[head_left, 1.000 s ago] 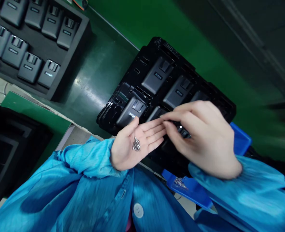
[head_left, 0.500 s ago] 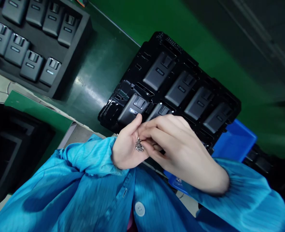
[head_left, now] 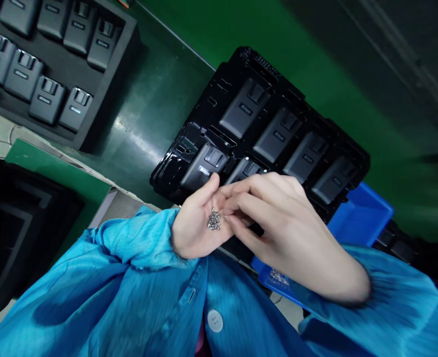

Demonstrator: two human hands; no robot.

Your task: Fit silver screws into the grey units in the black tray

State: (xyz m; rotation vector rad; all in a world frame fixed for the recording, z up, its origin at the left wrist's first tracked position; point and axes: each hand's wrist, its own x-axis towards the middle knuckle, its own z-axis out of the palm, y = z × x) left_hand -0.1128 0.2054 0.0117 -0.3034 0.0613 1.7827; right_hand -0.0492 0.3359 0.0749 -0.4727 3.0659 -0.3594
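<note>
My left hand (head_left: 196, 225) is turned palm up with a small heap of shiny metal screws (head_left: 214, 219) lying in it. Its thumb sticks up, and the other fingers are mostly covered by my right hand (head_left: 274, 223). The thumb and forefinger of that hand are pinched together just right of the heap; whatever sits between the tips is too small to make out. Right beyond both hands lies a black plastic tray (head_left: 213, 101), with several dark grey cases (head_left: 245, 110) labelled "Riton" set in it. One case (head_left: 246, 171) is partly hidden behind my right hand.
Further left, a black foam box (head_left: 109, 91) holds several similar grey cases (head_left: 42, 101) on the green bench (head_left: 140, 119). A blue bin (head_left: 363, 213) is partly under the tray at right. Small metal pieces (head_left: 278, 276) lie in a blue container beneath my right forearm.
My right hand has drawn slightly to the right, its pinched fingertips leaving the heap of screws, which shows more fully. My left hand has hardly moved.
</note>
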